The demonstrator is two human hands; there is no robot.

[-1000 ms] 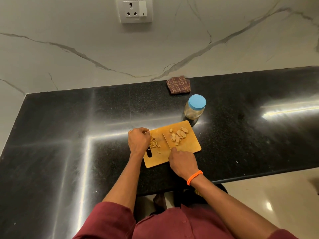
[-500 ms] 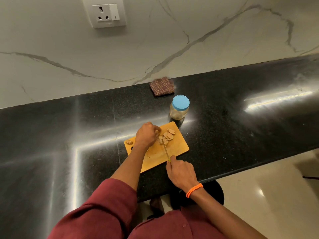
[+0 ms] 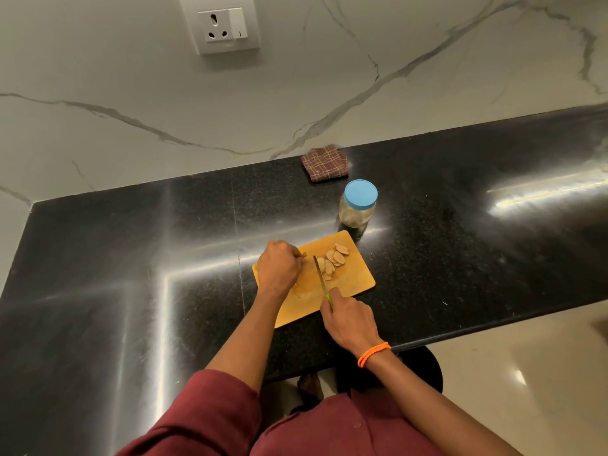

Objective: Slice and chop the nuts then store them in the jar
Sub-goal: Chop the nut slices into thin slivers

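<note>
Black polished countertop (image 3: 98,258), strong glare streaks across it; its left end and right end run out of frame. Marble-look wall behind, white socket plate (image 3: 219,24) high up, top edge cut off.

Left hand (image 3: 279,268) sits curled on the left part of the wooden cutting board (image 3: 355,281), knuckles up. Fingertips pinch a small nut piece (image 3: 304,255) at the far side of the hand; only a sliver of it shows, rest hidden under the fingers. The hand covers the board's left corner, so anything lying under it can't be seen. The palm side isn't visible.

Knife (image 3: 319,273) just right of that hand: thin blade runs away from the person across the board, tip near the nut pile. Can't tell if the edge touches the board. Handle is green, mostly hidden; only a short bit shows at the thumb.

Sliced nuts (image 3: 334,261) lie in a loose overlapping pile on the board's far right part, just beside the blade. Exact count unclear.

Right hand (image 3: 350,320) wraps tight round the knife handle at the board's near edge, fingers curled under and out of sight. Orange wristband (image 3: 373,353) on that wrist.

Jar (image 3: 358,209) stands upright just beyond the board's far corner, blue lid on, glass glary, contents hard to read. Brown checked cloth (image 3: 325,167) folded against the wall, behind the jar.

Maroon sleeve (image 3: 204,419) cut off at the bottom.
</note>
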